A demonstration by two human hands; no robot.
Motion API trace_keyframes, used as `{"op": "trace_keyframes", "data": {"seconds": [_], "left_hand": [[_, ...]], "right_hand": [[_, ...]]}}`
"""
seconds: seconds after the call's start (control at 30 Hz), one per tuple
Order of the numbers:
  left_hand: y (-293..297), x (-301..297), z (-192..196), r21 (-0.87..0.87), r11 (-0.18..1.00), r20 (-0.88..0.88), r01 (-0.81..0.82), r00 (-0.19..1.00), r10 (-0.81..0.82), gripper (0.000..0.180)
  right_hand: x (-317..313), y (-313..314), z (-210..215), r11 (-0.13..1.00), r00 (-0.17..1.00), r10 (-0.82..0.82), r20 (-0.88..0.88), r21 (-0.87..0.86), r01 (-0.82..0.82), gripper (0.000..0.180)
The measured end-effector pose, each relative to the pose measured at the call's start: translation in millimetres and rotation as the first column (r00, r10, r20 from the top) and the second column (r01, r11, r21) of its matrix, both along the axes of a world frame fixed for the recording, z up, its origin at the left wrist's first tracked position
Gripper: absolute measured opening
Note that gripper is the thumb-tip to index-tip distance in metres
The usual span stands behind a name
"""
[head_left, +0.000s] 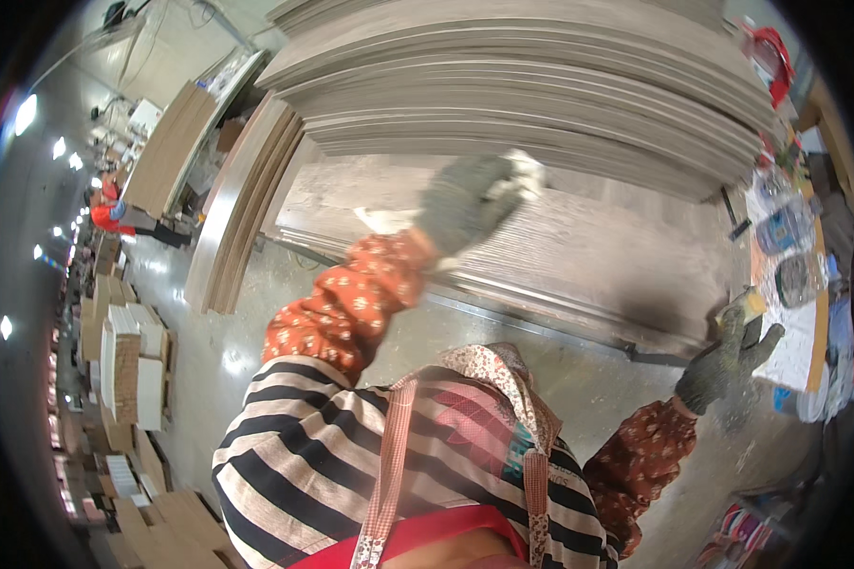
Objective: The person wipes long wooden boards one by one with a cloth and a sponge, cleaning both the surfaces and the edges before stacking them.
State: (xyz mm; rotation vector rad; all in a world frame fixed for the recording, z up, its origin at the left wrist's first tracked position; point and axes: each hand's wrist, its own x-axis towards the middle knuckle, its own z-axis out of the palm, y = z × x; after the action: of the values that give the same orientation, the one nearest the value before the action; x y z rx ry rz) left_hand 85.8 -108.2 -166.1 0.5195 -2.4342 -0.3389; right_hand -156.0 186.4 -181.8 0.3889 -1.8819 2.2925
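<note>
Both my hands wear dark grey-green work gloves. Over the near part of a grey wood-grain board, my left hand is closed on a crumpled white rag, slightly blurred by motion. Another white scrap lies on the board beside that wrist. My right hand is off the board's right end, by the side table. Its fingertips seem to pinch a small yellowish block, while another finger sticks out to the right. The block's exact kind is unclear.
Stacked boards rise behind the work board, with more boards on its left. Clear plastic bottles and paper stand on the side table. A person in red is far left, beyond stacked panels.
</note>
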Motion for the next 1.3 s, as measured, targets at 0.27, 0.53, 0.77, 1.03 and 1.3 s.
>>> {"op": "trace_keyframes", "data": {"seconds": [0.27,0.53,0.77,1.03,1.3], "left_hand": [[-183.1,263.9,-25.3,-0.133,0.554,0.025,-0.822,0.556,0.831,0.033],[-232.4,358.0,-11.2,0.170,0.586,0.402,-0.793,0.598,0.693,0.045],[-221.4,289.1,6.1,0.437,0.661,0.603,-0.610,0.744,0.287,0.037],[-255.6,352.9,23.0,0.841,0.484,-0.089,-0.241,0.821,0.564,0.061],[-202.7,355.7,42.0,0.455,0.870,-0.077,-0.190,0.965,0.252,0.042]], "right_hand": [[-71.3,-56.0,-19.5,0.953,0.968,0.252,0.002,-0.177,-0.247,0.053],[-77.1,-60.7,-12.8,0.975,0.982,0.163,0.096,-0.166,-0.146,0.048],[-71.4,-75.6,-9.3,0.994,0.994,0.062,0.092,-0.098,-0.053,0.057],[-146.3,-55.5,-18.9,0.996,1.000,0.023,-0.010,-0.089,-0.024,0.053],[-146.1,-17.6,-24.7,0.995,0.941,0.067,-0.331,-0.041,-0.086,0.033]]}}
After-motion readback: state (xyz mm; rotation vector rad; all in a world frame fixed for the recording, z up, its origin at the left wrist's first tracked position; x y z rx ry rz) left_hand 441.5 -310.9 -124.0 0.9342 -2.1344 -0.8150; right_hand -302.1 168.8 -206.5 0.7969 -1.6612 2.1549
